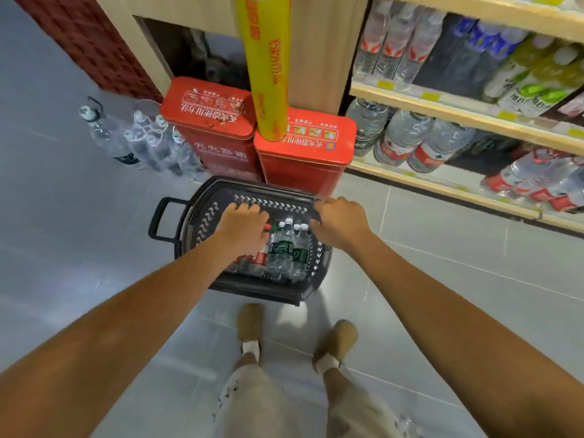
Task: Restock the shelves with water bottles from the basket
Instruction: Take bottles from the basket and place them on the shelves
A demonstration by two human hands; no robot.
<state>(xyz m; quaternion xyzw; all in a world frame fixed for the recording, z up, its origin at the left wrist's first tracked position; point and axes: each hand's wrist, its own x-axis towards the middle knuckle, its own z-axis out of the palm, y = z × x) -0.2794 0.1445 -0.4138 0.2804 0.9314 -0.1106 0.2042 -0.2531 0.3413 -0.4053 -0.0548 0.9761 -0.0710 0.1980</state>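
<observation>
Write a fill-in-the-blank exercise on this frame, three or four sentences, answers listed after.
The basket on the floor is ___ in colour.
The white-capped bottles standing in it bear ___ labels.
The yellow roll stands on a tin that is ___.
The shelves lie to the person's ___.
Missing words: black, green, red, right.
</observation>
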